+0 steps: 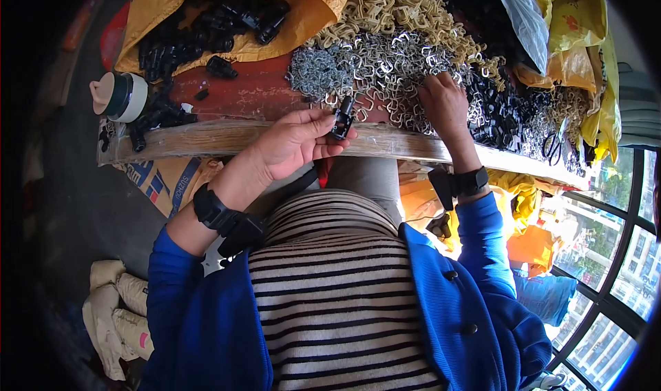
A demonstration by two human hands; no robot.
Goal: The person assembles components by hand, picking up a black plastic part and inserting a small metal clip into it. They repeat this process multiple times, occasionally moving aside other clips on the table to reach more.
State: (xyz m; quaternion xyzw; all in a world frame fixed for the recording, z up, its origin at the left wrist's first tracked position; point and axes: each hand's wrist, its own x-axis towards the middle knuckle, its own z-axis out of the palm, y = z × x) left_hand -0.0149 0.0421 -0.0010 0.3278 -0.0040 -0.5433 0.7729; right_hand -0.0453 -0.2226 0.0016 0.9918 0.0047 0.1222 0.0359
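Observation:
A small black plastic fitting [342, 120], with a narrow stem and a wider lower end, is pinched between the thumb and fingers of my left hand [297, 141], just above the table's front edge. My right hand [447, 107] reaches down into the heap of silvery bent metal clips [392, 70]. Its fingers are curled together, and whatever the tips grip is hidden. Left of the clips is a mound of small grey metal pieces [318, 72]. Behind them rises a pile of beige U-shaped parts [396, 8].
An orange-yellow sack [313, 8] spills black fittings [220, 29] at the back left, near a white-and-dark round container [129, 96]. Small black parts [499, 115], scissors [553, 148] and plastic bags [577, 26] lie right. A wooden strip [227, 138] edges the red table [237, 91].

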